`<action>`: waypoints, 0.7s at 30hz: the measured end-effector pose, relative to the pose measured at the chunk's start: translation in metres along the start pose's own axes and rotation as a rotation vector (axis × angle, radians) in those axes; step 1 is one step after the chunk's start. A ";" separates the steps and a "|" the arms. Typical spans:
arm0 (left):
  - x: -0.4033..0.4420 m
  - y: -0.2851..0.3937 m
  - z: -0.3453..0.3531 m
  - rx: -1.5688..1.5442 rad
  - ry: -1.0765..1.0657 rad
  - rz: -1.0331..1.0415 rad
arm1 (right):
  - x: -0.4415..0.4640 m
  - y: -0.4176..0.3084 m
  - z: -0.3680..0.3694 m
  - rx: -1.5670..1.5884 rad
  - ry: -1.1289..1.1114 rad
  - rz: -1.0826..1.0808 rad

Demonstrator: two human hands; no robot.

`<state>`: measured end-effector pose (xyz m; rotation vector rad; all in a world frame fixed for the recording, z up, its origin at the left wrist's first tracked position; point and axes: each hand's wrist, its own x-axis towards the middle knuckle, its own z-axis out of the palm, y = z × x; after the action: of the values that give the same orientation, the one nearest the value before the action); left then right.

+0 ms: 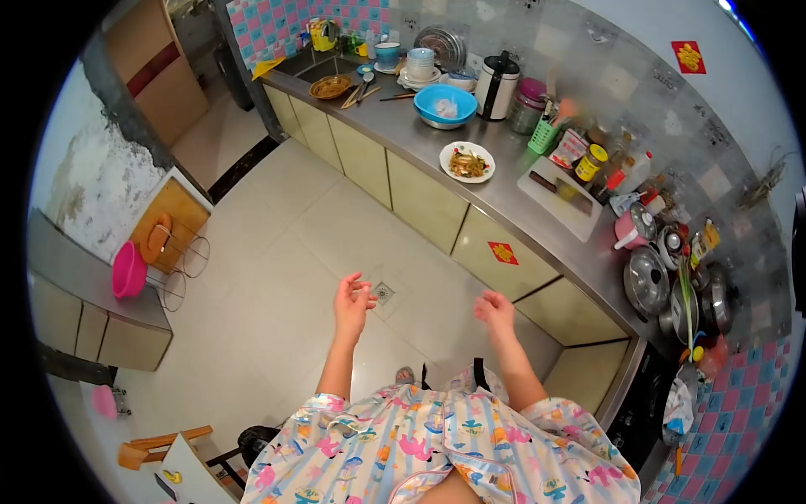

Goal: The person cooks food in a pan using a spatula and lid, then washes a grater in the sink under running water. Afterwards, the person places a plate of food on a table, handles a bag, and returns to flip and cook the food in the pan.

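Observation:
Both hands are raised in mid-air over the tiled floor, in front of my patterned clothing. My left hand (pixel 353 304) has loosely curled fingers that are apart, and it holds nothing. To the right, my right hand (pixel 494 310) is slightly blurred, its fingers loosely bent with nothing visible in them. It is nearest to the cream cabinet doors (pixel 495 245) under the counter and touches nothing. On the steel counter (pixel 504 181) beyond are a plate of cooked food (pixel 468 162), a blue basin (pixel 445 102) and a white cutting board (pixel 561 200) with a knife on it.
Pots and lids (pixel 646 281) crowd the counter at the right, above a black stove (pixel 635 395). A sink (pixel 319 65) is at the far left end. A pink basin (pixel 128 270) and wire rack stand at the left. A floor drain (pixel 383 292) lies between the hands.

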<state>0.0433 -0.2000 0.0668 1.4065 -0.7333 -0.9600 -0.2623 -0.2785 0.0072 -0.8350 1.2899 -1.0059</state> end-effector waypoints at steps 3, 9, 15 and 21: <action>0.036 -0.003 0.026 -0.011 -0.014 -0.034 | 0.076 -0.010 0.020 0.092 -0.016 0.049; 0.093 -0.019 0.096 0.060 0.034 -0.113 | 0.251 -0.019 0.046 0.228 0.021 0.147; 0.162 -0.010 0.174 0.127 0.018 -0.172 | 0.386 -0.048 0.076 0.431 0.105 0.224; 0.212 0.007 0.224 0.084 0.055 -0.121 | 0.452 -0.051 0.072 0.581 0.028 0.295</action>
<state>-0.0570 -0.4923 0.0616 1.5593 -0.6604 -0.9898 -0.1984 -0.7217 -0.1015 -0.1805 1.0224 -1.0740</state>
